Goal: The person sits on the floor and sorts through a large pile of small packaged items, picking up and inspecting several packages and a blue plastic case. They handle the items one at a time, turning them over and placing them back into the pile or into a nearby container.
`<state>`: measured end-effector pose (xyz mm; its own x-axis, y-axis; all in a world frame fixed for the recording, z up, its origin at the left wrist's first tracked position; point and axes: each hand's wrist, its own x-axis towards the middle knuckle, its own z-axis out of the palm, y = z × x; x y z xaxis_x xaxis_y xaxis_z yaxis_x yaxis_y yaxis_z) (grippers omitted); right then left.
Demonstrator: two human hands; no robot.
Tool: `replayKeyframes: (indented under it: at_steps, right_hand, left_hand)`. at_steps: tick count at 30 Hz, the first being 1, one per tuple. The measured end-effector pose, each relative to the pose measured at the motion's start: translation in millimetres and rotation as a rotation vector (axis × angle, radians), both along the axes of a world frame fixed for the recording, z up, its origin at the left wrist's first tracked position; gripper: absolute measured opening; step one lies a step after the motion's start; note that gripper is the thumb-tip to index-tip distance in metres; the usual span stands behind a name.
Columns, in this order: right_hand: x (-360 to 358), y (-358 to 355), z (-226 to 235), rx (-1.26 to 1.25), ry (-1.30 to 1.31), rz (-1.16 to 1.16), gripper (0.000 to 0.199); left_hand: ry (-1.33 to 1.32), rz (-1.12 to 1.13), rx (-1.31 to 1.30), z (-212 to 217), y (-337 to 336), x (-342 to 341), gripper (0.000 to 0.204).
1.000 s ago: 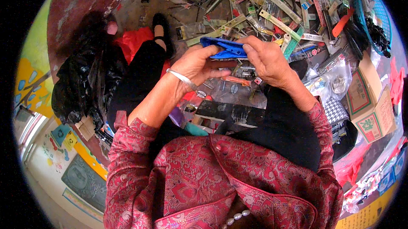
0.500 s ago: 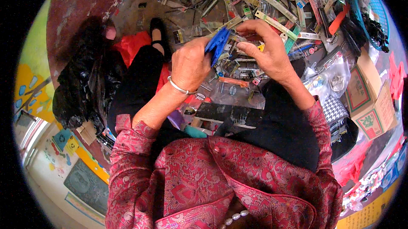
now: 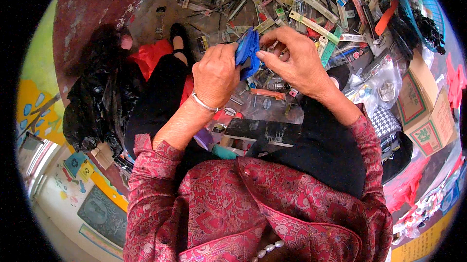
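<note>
My left hand (image 3: 215, 73) is closed around a bright blue pouch (image 3: 250, 53) that looks like folded cloth or soft plastic. It holds the pouch upright over the floor between my knees. Close against the pouch's right edge is my right hand (image 3: 296, 60), with its fingers bent and its thumb tip touching that edge. Whatever lies between those fingers is hidden. Beneath my hands lie small clear packets and an orange strip-like packet (image 3: 268, 94). A dark flat board (image 3: 262, 131) with a worn surface lies between my legs.
Long thin packets (image 3: 314, 3) are heaped on the floor ahead. A blue plastic basket (image 3: 427, 2) stands far right, above an open cardboard box (image 3: 425, 109) and clear plastic bags (image 3: 384, 87). On the left are a black plastic bag (image 3: 99, 101) and a red bag (image 3: 150, 59).
My right hand has moved left to the pouch's edge, and its fingers have bent further. The pouch has turned and shows more of its side. My left hand has barely shifted.
</note>
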<state>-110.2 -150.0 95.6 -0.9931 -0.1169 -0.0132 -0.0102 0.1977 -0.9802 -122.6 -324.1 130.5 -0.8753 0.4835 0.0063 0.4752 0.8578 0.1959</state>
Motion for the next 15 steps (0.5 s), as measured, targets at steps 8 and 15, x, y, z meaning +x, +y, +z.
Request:
replayKeyframes:
  at_steps: [8, 15]
  right_hand:
    - [0, 2, -6, 0.014, -0.089, 0.074, 0.027]
    - [4, 5, -12, -0.486, -0.353, 0.080, 0.033]
  left_hand:
    - [0.158, -0.166, 0.028, 9, -4, -9, 0.022]
    - [0.508, -0.381, 0.133, 24, 1, -14, 0.009]
